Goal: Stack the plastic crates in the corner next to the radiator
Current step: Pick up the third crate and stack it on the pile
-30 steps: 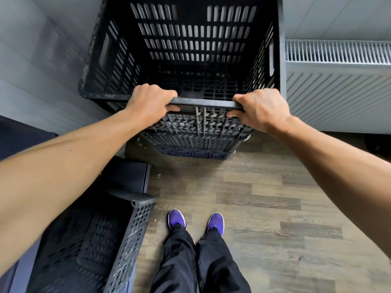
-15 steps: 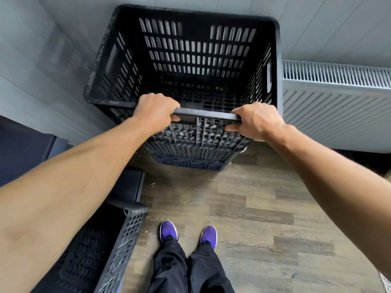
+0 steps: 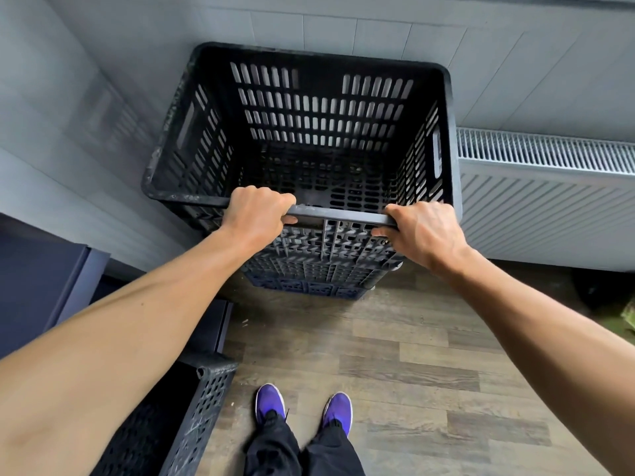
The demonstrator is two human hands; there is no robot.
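Both hands, left hand and right hand, clench the near rim of the top crate, arms outstretched; any lettering looks unreadable.

The floor is wood-look planks in brown and grey tones, running left to right. At the far end, in the corner, a stack of crates stands on it, the lowest one bluish. Near left, another black crate sits at the floor's edge, partly hidden by an arm. Two purple shoes stand on the planks near the middle. A dark cabinet meets the floor on the left. Small crumbs lie by it.
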